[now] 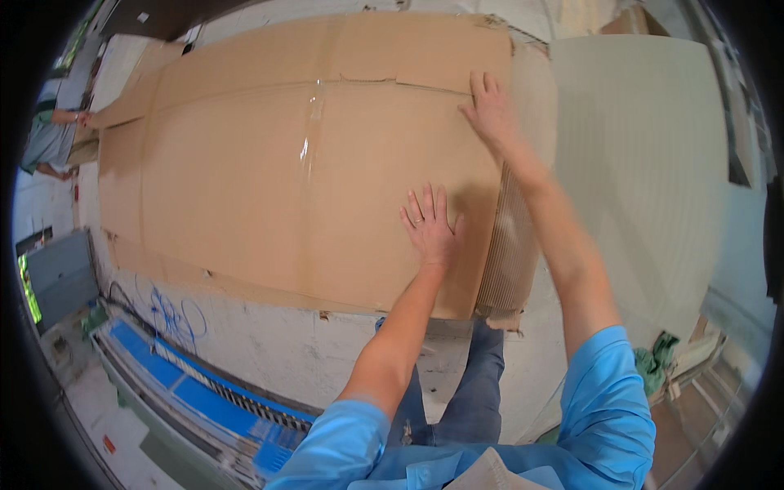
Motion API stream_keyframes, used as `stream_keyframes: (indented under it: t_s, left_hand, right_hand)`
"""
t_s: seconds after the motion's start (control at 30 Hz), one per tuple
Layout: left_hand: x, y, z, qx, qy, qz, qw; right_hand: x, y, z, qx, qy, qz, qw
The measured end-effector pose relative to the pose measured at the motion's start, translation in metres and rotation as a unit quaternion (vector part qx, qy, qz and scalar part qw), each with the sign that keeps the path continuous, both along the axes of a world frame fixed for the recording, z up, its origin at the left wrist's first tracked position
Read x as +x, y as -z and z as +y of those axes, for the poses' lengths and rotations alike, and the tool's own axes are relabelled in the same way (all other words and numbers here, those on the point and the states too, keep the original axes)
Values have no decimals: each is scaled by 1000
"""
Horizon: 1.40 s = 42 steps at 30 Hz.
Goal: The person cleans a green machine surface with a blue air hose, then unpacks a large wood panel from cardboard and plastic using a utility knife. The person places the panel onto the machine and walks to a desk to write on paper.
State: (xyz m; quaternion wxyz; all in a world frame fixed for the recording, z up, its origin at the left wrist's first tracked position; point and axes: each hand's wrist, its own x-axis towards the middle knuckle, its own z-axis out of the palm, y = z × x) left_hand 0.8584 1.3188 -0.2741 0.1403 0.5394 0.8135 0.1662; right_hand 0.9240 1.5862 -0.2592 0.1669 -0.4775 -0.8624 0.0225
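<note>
A large flattened sheet of brown cardboard [237,188] covers most of a pale work surface [269,302], with shiny clear tape running across its middle. My left hand [433,233] rests flat on it near the close edge, fingers spread, a ring on one finger. Farther off, at the right end of the sheet, my right hand [492,110] lies with fingers apart beside a slit in the cardboard. Under that right end a piece of corrugated cardboard [512,245] sticks out, its ridges showing. Neither hand grips anything.
A co-worker [53,139] stands at the far left end with a hand at the cardboard's corner. To the right lies a large pale grey-green ribbed sheet [637,163]. Low on the left runs a long blue machine part [180,384]. Green cloth [653,363] sits at lower right.
</note>
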Motion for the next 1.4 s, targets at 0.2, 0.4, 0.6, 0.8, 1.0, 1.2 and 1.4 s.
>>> stream_keyframes:
  t_s: [0.2,0.4,0.6,0.8,1.0,1.2,1.4]
  left_hand:
    - [2,1,1,-42,-21,37,998]
    - [2,0,2,-16,-31,42,999]
    - [2,6,-4,-25,-27,43,998]
    - [1,6,-4,-43,-21,39,998]
    - [3,8,-4,-59,-29,1,998]
    - [1,-9,2,-103,-28,-27,994]
    - [0,-14,1,-50,-40,-35,997]
  right_hand:
    - [-11,3,60,89,-234,-275,928]
    - [-36,-65,150,107,-262,-201,938]
    - [-53,-118,317,308,-124,-131,934]
    - [-91,-31,346,-139,139,-61,979]
    - [-42,53,216,-214,-19,-66,975]
    - [-11,34,150,3,-38,-107,993]
    - [-31,-1,227,-277,-69,-73,955]
